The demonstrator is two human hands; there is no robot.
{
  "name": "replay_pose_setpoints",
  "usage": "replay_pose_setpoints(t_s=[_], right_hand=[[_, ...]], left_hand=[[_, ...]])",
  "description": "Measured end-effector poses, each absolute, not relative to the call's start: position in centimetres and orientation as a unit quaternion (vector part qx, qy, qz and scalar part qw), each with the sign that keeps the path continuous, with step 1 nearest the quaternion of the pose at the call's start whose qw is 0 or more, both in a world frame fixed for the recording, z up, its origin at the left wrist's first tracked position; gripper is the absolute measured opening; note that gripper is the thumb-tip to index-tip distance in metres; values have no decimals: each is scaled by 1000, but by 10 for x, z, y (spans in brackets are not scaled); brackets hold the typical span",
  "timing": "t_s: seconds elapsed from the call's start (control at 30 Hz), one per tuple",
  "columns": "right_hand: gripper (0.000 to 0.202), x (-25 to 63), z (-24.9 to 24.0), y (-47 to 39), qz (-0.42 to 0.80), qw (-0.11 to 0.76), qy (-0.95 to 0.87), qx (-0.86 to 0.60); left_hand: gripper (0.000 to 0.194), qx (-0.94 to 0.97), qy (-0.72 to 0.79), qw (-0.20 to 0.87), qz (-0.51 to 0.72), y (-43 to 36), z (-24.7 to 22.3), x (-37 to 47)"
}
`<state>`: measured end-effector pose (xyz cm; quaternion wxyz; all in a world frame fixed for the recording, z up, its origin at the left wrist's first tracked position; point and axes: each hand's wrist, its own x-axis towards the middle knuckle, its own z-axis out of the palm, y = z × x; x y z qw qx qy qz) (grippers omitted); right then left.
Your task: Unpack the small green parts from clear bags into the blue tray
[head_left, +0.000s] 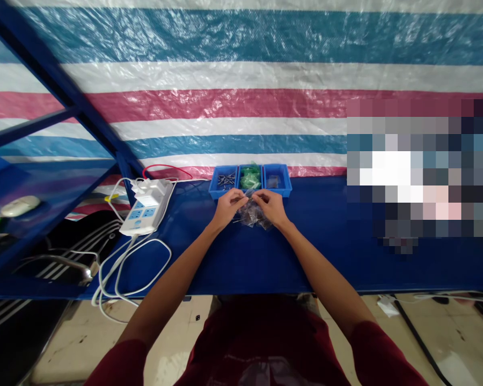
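Observation:
My left hand (230,206) and my right hand (271,206) meet over the blue table. Thumbs and fingertips of both are pinched on a small clear plastic bag (248,193), whose contents are too small to make out. Beneath them lies a pile of clear little bags (253,215), partly covered by my fingers. Just beyond stand three blue bins in a row. Dark screws or nails (226,180) fill the left bin (219,193). Green plastic wrapping (250,177) sits in the middle bin, and the right bin (286,192) contains flat clear bags (273,182).
To the left, a white power strip (143,217) with plugged-in adapters rests on the blue table (241,262), its looped white cables (134,268) hanging over the front edge. A blue metal frame (70,102) rises at the left. Striped sheeting (233,102) hangs behind; a blurred-out area covers the right.

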<state>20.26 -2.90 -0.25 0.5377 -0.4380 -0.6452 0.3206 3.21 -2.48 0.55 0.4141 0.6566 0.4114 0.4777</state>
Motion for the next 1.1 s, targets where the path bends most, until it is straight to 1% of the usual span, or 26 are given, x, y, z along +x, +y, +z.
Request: replay_pose_setpoints(t_s=[0.07, 0.13, 0.2, 0.33, 0.5, 0.6, 0.67, 0.73, 0.8, 0.93, 1.1], right_hand=[[21, 202, -4, -29, 357, 548, -620, -433], [23, 202, -4, -30, 385, 562, -601, -418], [24, 201, -2, -32, 388, 569, -603, -403], [21, 201, 1, -35, 333, 551, -657, -392], [13, 204, 2, -33, 217, 553, -688, -417], [16, 205, 1, -32, 204, 551, -685, -431], [17, 204, 1, -33, 211, 549, -685, -431], [18, 203, 1, -34, 221, 547, -684, -429], [19, 201, 1, -36, 232, 542, -684, -429], [15, 200, 2, -37, 253, 542, -677, -429], [18, 201, 3, -36, 230, 539, -695, -416]], left_hand=[[39, 630, 408, 432, 500, -25, 6, 35], [43, 613, 397, 441, 521, -26, 8, 36], [42, 606, 384, 447, 534, -25, 10, 35], [35, 610, 388, 444, 529, -23, 10, 32], [38, 621, 402, 449, 502, -20, 5, 30], [36, 672, 401, 395, 482, -20, 5, 29], [34, 700, 400, 341, 483, -20, 6, 29], [31, 709, 401, 311, 490, -21, 8, 29], [31, 706, 404, 313, 490, -22, 8, 30], [38, 700, 423, 349, 458, -25, 9, 31], [43, 719, 426, 323, 444, -28, 9, 31]])
